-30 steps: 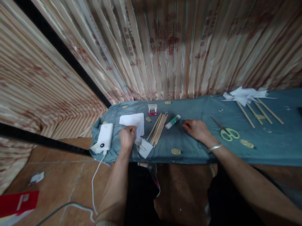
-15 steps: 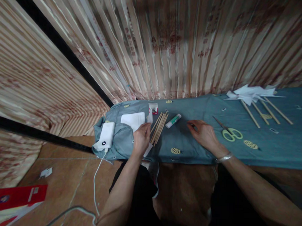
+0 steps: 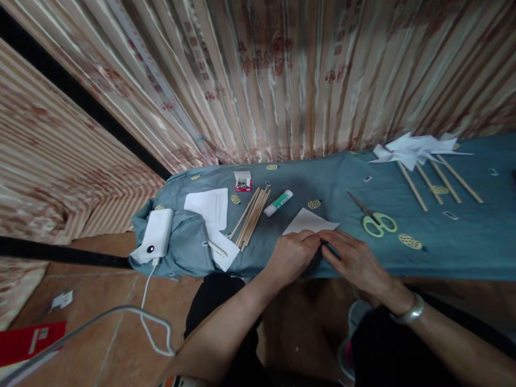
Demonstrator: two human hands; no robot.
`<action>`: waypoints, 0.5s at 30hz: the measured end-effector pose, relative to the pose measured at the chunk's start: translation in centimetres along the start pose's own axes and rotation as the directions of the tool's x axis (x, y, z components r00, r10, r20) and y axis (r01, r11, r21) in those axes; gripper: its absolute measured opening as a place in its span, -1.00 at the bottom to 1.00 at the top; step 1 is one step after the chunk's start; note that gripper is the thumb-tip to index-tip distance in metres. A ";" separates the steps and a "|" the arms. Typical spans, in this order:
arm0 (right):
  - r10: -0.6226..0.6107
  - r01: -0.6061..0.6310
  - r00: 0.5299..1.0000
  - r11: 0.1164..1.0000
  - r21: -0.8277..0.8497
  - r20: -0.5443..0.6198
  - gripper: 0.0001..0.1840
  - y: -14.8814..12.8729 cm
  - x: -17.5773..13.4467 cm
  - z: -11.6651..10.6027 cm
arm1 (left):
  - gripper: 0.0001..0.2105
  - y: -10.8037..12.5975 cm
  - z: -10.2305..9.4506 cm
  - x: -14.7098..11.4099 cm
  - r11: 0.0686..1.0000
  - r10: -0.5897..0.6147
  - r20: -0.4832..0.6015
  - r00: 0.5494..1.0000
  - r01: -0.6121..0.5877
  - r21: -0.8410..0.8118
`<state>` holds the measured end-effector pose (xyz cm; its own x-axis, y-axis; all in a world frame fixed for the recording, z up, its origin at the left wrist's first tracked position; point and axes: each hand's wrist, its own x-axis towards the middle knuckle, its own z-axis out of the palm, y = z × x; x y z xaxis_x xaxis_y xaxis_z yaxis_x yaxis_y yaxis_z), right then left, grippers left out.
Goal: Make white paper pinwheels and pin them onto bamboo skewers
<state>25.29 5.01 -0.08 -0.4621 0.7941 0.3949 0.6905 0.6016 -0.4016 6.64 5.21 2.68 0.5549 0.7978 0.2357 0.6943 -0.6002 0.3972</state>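
Observation:
A piece of white paper (image 3: 309, 221) lies in front of me, its near edge hidden under my fingers. My left hand (image 3: 295, 252) is closed, pinching that edge. Meeting it from the other side, my right hand (image 3: 350, 259) has its fingertips closed on the paper too. Something dark shows between the right thumb and fingers, too small to make out. Left of the paper are a green-and-white glue stick (image 3: 279, 203) and a bundle of wooden sticks (image 3: 254, 219). Scissors (image 3: 377, 222) with pale green handles lie to the right.
White paper sheets (image 3: 208, 207) and a small red-and-white box (image 3: 243, 183) of metal bits lie left. A white power bank (image 3: 158, 235) with a cable sits at the left end. Paper pinwheels (image 3: 414, 149) on sticks lie far right on the blue-green cloth (image 3: 469, 247).
My left hand has moved right, away from the sticks, with the piece of paper. My right hand has come in to meet it at the paper's edge. The view has shifted slightly.

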 end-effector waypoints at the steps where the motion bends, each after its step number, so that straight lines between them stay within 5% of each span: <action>1: 0.002 -0.002 1.000 1.000 0.012 0.006 -0.69 0.3 -0.4 -0.1 | -0.78 0.3 0.2 0.1 1.000 0.004 0.013 1.000 -0.004 -0.011; 15: -0.101 0.100 0.995 0.995 0.026 0.014 -0.70 1.2 -1.9 -1.7 | -0.85 1.9 0.4 0.7 0.989 -0.036 0.155 0.987 0.058 -0.137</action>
<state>27.91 4.06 0.09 -0.5370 0.7306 0.4219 0.6257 0.6803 -0.3817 8.61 4.62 3.24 0.5939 0.8005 0.0807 0.6557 -0.5397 0.5281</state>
